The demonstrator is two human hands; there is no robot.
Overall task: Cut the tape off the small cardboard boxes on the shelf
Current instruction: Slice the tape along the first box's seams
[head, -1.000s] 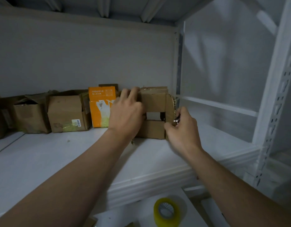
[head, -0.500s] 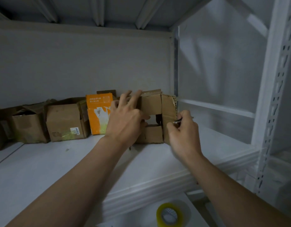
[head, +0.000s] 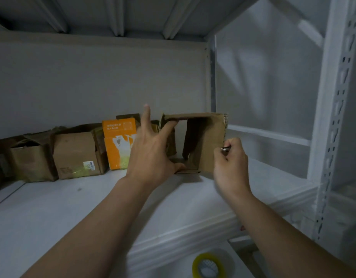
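The small brown cardboard box (head: 205, 141) sat at the back right of the white metal shelf (head: 73, 207), its opening facing the camera. It looked light and crushable (best steadied by its stiffer flap edges). The left hand (head: 151, 153) braced its flaps with straight, spread fingers. The right hand (head: 231, 163) was clenched round a small metal-tipped cutter (head: 225, 148) at the right flap.

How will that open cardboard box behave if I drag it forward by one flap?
Probably light: the open box looks empty inside, so it should slide easily on the smooth white shelf. Likely floppy: its flaps hang loose and creased, so one flap may bend rather than pull the body.
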